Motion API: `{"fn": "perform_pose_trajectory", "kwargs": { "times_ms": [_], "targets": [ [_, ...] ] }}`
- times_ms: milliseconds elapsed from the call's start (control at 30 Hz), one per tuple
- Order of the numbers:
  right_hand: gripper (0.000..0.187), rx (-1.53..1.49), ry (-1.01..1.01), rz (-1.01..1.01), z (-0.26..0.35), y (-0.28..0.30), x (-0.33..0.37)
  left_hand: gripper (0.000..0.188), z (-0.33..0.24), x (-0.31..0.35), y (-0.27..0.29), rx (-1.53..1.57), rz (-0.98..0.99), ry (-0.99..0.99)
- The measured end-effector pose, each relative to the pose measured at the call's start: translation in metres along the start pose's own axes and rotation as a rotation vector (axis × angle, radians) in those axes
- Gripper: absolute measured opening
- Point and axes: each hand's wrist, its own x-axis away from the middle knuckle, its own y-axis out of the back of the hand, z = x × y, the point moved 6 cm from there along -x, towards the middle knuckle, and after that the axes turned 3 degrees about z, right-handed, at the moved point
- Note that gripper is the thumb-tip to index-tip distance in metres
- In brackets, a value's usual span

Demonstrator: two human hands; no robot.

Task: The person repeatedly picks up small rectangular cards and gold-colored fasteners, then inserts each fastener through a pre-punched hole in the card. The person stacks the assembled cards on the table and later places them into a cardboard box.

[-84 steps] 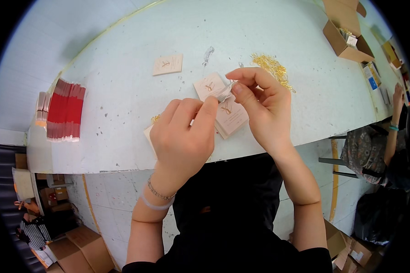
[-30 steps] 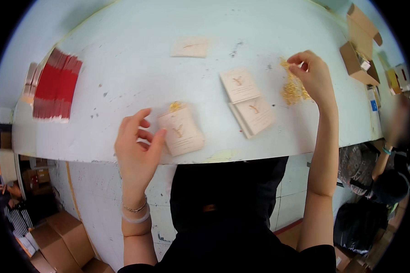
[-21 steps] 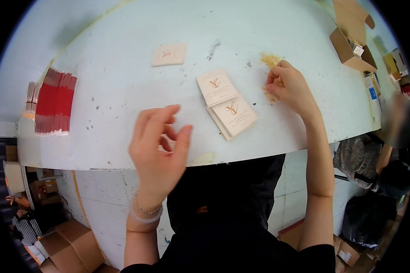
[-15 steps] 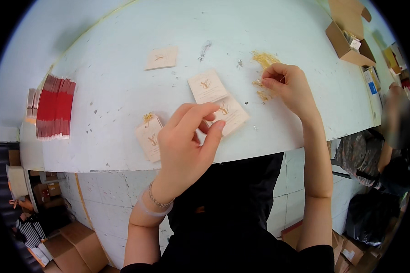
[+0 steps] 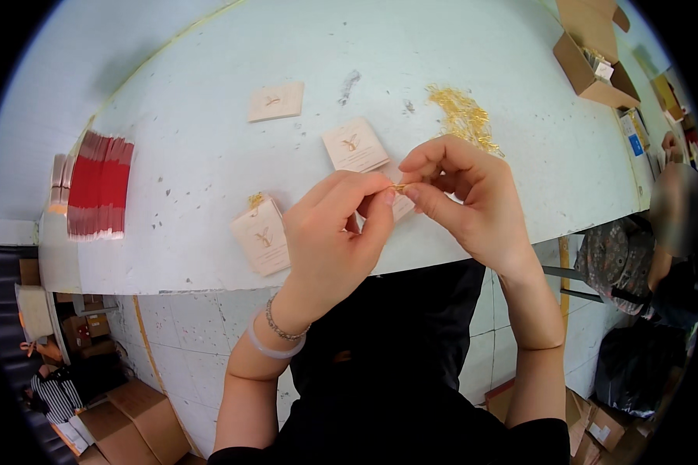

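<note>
My left hand (image 5: 335,232) and my right hand (image 5: 461,198) meet over the near edge of the pale table (image 5: 209,139). Between their fingertips they pinch a small gold pin (image 5: 400,187), and a beige card (image 5: 402,206) shows partly behind my fingers. A stack of beige cards with a gold mark (image 5: 354,145) lies just beyond my hands. Another beige card stack (image 5: 260,235) lies left of my left hand with a gold pin at its top. A heap of gold pins (image 5: 461,116) lies past my right hand.
A single beige card (image 5: 275,101) lies farther back. A row of red and white card packs (image 5: 93,186) stands at the table's left edge. An open cardboard box (image 5: 593,54) sits at the far right. Another person (image 5: 667,232) is at the right. Cardboard boxes (image 5: 124,422) stand on the floor.
My right hand came back from the heap of gold pins toward the middle. My left hand lifted off the card stacks and met it, and both now pinch a pin.
</note>
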Motion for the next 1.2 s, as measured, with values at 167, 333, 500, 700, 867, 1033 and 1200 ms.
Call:
{"fn": "perform_pose_trajectory", "kwargs": {
  "times_ms": [167, 333, 500, 700, 867, 1033, 1200],
  "targets": [
    [0.007, -0.259, -0.144, 0.06, -0.011, -0.011, 0.001, 0.006, 0.005, 0.005, 0.011, 0.107, -0.032, 0.009],
    [0.011, -0.079, -0.076, -0.004, -0.005, -0.02, 0.004, 0.008, 0.011, 0.01, 0.017, 0.15, -0.032, 0.034],
    [0.015, 0.134, 0.052, -0.037, 0.002, -0.022, 0.006, 0.012, -0.013, 0.007, 0.019, -0.014, -0.047, -0.096],
    [0.017, 0.111, 0.032, -0.012, 0.005, -0.026, 0.005, 0.015, -0.023, 0.006, 0.028, -0.18, -0.028, -0.261],
    [0.013, 0.037, -0.034, 0.051, 0.002, -0.025, 0.004, 0.012, -0.015, 0.004, 0.029, -0.071, 0.009, -0.206],
    [0.011, -0.203, -0.084, 0.07, 0.001, -0.025, 0.004, 0.007, 0.006, 0.007, 0.023, 0.476, 0.067, 0.314],
    [0.011, -0.178, 0.031, 0.011, -0.005, -0.025, 0.007, 0.022, 0.007, 0.006, 0.016, 0.494, 0.1, 0.384]
  ]
}}
